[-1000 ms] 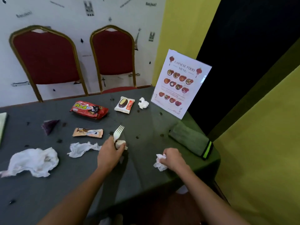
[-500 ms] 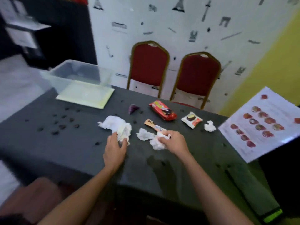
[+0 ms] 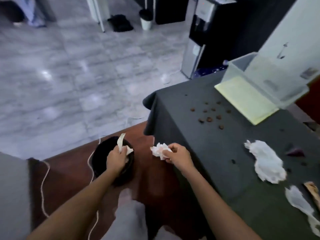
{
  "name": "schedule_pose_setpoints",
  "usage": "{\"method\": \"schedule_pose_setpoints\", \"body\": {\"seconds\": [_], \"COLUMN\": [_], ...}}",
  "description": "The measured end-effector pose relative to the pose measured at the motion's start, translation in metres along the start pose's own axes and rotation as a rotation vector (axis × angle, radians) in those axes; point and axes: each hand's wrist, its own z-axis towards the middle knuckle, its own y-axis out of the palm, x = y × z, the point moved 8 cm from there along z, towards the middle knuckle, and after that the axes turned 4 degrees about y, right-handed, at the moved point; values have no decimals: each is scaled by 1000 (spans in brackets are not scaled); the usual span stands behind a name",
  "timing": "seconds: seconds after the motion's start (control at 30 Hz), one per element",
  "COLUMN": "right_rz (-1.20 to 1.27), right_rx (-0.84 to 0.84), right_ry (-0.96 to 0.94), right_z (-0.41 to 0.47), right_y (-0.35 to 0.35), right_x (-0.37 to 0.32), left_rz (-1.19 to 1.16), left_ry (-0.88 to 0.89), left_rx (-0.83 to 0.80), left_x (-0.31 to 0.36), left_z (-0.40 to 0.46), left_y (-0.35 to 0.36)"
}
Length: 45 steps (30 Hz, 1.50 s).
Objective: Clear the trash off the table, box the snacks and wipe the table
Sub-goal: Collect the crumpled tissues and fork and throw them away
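Head view: trash-clearing step in hand, dump phase. Left hand [image 3: 115, 160] is clamped on a white plastic fork [image 3: 120, 142] plus a bit of tissue, held directly over the black bin [image 3: 102, 158] on the floor. Right hand [image 3: 178, 155] is clamped on a crumpled tissue wad [image 3: 159, 150], off the desk edge, just right of the bin and not yet above it.

Next move, as I judge it: open the left fingers so fork and tissue drop in, then bring the right hand over the bin and release, then go back to the desk [image 3: 199, 144] for the rest.

Counts: one fork, one bin. Two loose tissues lie on the desk right of the right hand, a large one [image 3: 265, 161] and a smaller one [image 3: 299, 200]. One snack wrapper edge [image 3: 313, 189] shows at frame right. One clear box [image 3: 263, 80] with a yellow lid [image 3: 245, 99], far right and beyond. About a dozen brown crumbs [image 3: 209, 115] lie between the box and the right hand. One purple scrap [image 3: 295, 152], too blurred to identify.
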Motion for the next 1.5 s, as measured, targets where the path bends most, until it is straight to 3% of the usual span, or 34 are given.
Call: {"method": "schedule_pose_setpoints", "body": {"seconds": [0.2,0.47,0.57,0.73,0.9,1.0,1.13,1.27,1.5], "right_rz": [-43,-64,-90,-403,-707,-821,-800,-778,-651], "right_rx": [-92,-216,-325,-384,-422,-304,-79,108,390], "right_ry": [236,394,439,299,73,-43,-220,-373,-411], "right_z": [95,223,244,242,203,175,123,62,-25], "right_y": [141,319,355,346,301,252,173,87,-74], "right_x": [40,127,134,106,53,12,-46,-84,-55], "left_rz": [52,-41,-122,-253,33,173,275,320,276], "left_ry": [-332,-544,-603,-669,-286,-34,251,417,783], "left_rx": [-137,-308,-317,-310,-278,-217,-168,-79,-53], "left_x": [-147,-297,-315,-291,-200,-134,-48,34,163], "left_z": [72,164,184,185,169,143,102,51,-50], "left_y": [2,78,95,97,49,26,18,21,84]}}
